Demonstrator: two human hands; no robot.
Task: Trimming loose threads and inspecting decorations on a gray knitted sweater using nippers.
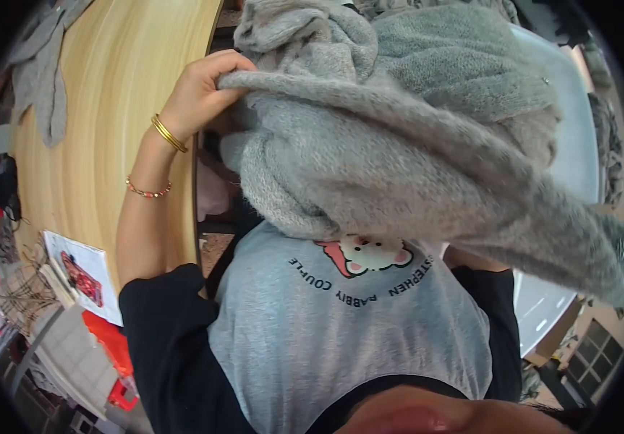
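A fuzzy grey knit garment [370,166] is spread across the space in front of my chest. My left hand [214,83] is closed on its upper left edge, with the thumb below and the fingers above. From that grip the edge runs in a long taut fold down to the far right, where the cloth narrows. My right forearm [474,258] shows only as a sliver beneath the cloth. The right hand itself is hidden behind the garment. More grey knitwear [464,58] lies bunched just beyond it.
To the left stands a light wooden table [109,166] with another grey knit piece [51,87] at its far end. A picture sheet [84,278] lies at its near corner, above a red item [105,343]. A pale blue-white tub or tabletop [572,137] curves along the right.
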